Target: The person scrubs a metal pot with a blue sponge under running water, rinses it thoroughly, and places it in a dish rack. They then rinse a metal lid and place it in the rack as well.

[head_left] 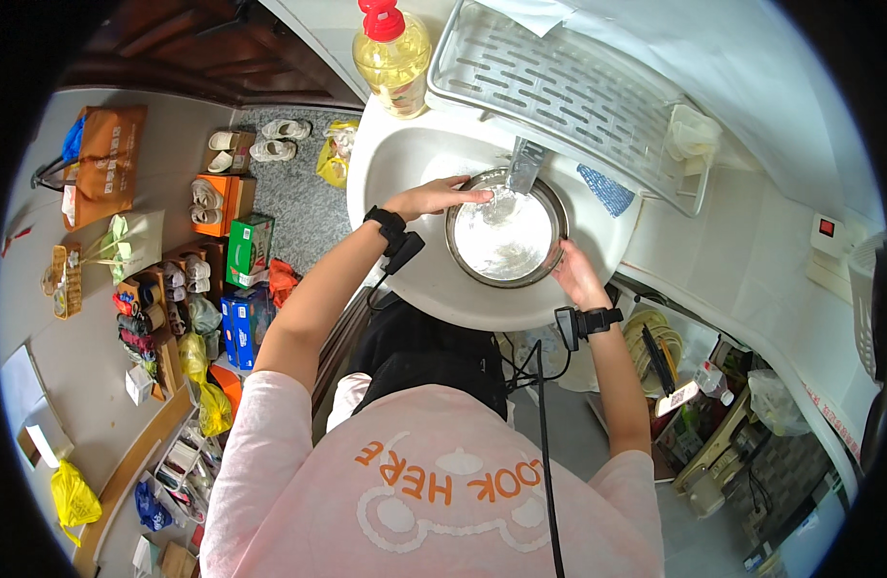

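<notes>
A round, shiny metal bowl [465,267] sits in the white sink basin [393,252], under the metal faucet [526,166]. Clear water runs from the spout into it, and the surface inside is rippled and bright. My left hand [438,197] reaches over the bowl's upper left rim, its fingers stretched toward the stream and nothing in its grasp. On the lower right, my right hand [578,275] grips the rim, thumb and fingers against the edge. Part of those fingers is hidden beneath the bowl.
A yellow bottle with a red cap [392,60] stands on the sink's back left corner. A slotted dish rack [559,82] spans behind the faucet; a blue patterned cloth [605,190] lies beside it. Cables hang from my wrist straps. Shoes and boxes [249,249] line the left floor.
</notes>
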`<state>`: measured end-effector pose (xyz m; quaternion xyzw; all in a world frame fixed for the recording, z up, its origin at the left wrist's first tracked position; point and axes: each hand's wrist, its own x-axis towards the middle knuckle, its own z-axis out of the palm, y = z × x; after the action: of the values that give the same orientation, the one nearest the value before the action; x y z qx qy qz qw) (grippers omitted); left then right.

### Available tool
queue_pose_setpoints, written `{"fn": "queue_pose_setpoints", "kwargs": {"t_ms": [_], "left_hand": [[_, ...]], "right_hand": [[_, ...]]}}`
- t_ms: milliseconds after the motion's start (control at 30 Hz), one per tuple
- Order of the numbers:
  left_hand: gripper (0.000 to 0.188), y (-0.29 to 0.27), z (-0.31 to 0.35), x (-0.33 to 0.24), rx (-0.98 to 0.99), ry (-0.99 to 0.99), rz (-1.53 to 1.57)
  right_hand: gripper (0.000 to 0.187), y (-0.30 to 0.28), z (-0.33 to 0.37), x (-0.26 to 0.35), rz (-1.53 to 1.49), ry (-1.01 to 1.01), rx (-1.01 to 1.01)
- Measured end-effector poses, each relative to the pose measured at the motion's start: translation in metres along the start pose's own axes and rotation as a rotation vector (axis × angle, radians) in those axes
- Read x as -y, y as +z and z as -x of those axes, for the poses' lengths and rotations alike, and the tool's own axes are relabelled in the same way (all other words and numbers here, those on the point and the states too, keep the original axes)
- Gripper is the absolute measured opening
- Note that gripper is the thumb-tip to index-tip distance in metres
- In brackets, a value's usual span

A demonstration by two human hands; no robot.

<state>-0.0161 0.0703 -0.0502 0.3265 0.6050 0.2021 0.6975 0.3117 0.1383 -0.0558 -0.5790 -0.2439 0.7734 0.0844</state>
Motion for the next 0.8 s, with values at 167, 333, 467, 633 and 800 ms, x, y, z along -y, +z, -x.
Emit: {"fn": "queue_pose_setpoints", "kwargs": {"t_ms": [167, 333, 467, 633, 800], "left_hand": [[0.115, 0.005, -0.002, -0.013, 0.064, -0.102, 0.003], [0.107, 0.009, 0.009, -0.023, -0.062, -0.086, -0.053], [0.111, 0.014, 0.020, -0.033, -0.172, -0.090, -0.086], [0.124, 0.017, 0.035, -0.035, -0.312, -0.137, -0.220], [0.144, 0.007, 0.049, -0.029, -0.309, -0.283, -0.404]], "right_hand": [[0.025, -0.002, 0.000, -0.004, -0.007, 0.096, -0.023], [0.027, -0.009, -0.011, -0.013, -0.023, 0.138, 0.050], [0.028, -0.006, -0.020, -0.019, -0.115, 0.163, 0.082], [0.033, 0.022, -0.028, -0.018, -0.198, 0.158, 0.162], [0.037, 0.053, -0.024, -0.009, -0.248, 0.231, 0.227]]}}
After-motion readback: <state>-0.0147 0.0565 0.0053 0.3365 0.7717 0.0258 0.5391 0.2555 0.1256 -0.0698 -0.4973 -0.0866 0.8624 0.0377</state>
